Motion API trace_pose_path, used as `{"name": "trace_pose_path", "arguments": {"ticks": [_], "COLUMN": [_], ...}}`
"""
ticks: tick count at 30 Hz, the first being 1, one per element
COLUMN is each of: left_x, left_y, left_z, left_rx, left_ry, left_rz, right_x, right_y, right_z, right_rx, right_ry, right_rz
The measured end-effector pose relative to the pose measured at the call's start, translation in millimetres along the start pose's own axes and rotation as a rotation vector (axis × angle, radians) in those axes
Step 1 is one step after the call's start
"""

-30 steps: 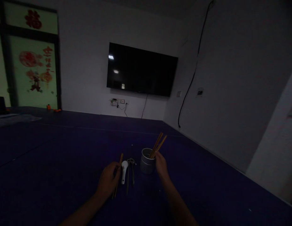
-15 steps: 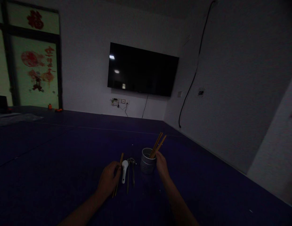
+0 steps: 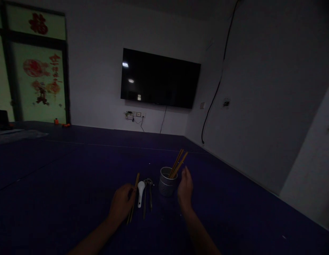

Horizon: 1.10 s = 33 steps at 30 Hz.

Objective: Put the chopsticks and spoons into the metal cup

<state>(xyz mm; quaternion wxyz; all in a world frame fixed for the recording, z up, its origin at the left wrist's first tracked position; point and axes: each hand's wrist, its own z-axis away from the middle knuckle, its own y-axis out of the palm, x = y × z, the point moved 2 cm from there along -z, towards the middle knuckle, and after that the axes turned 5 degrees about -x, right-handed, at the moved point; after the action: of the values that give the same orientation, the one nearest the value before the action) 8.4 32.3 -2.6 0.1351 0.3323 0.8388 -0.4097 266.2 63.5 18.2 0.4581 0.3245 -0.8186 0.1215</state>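
My left hand point(image 3: 122, 202) is closed with its thumb and fingertips at a pair of wooden chopsticks point(image 3: 137, 178) lying on the dark blue surface. Just right of them lies a white spoon point(image 3: 140, 193), bowl end away from me. Beside the spoon are two metal utensils point(image 3: 148, 198), too dark to name, their far ends close together. A grey cylindrical utensil holder point(image 3: 166, 184) stands upright, with several wooden chopsticks point(image 3: 177, 164) leaning in it to the right. My right hand point(image 3: 185, 186) is at the holder's right side, fingers extended, holding nothing.
The blue surface point(image 3: 82, 170) reaches back to the wall. A television point(image 3: 160, 78) hangs there above wall sockets point(image 3: 138, 114). A black cable point(image 3: 216, 92) runs down the right wall. Clear plastic sheeting point(image 3: 21, 134) and small orange objects point(image 3: 65, 125) lie at the far left.
My right hand has let go of the chopsticks in the holder and moved slightly right, its fingers now extended. My left hand has stayed at its chopsticks.
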Motion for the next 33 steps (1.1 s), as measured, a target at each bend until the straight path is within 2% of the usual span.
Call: {"name": "trace_pose_path", "arguments": {"ticks": [2,3,6,10,15,18,33], "left_x": [0,-1,-5,-15,-17,-16,-23], "left_y": [-2.2,-3.5,-7.9,-12.0,-8.1,-5.6,-8.2], "left_z": [-1,-1,-2,-2,-1,-1,-2], "left_rx": [0.024,0.046,0.149,0.264,0.333,0.363,0.459], "left_ry": [-0.002,-0.01,-0.05,-0.093,-0.091,-0.079,-0.045], "left_rz": [-0.135,-0.204,-0.357,-0.437,-0.489,-0.507,-0.507], "right_x": [22,33,54,59,50,48,52], "right_y": [-12,-15,-16,0,13,15,14], "right_z": [8,14,38,76,100,103,102], "right_rx": [-0.185,-0.186,-0.02,0.382,0.53,0.557,0.573], "right_ry": [-0.179,-0.268,-0.46,-0.615,-0.798,-0.839,-0.789], "right_rz": [0.056,0.057,0.065,0.188,0.385,0.417,0.445]}}
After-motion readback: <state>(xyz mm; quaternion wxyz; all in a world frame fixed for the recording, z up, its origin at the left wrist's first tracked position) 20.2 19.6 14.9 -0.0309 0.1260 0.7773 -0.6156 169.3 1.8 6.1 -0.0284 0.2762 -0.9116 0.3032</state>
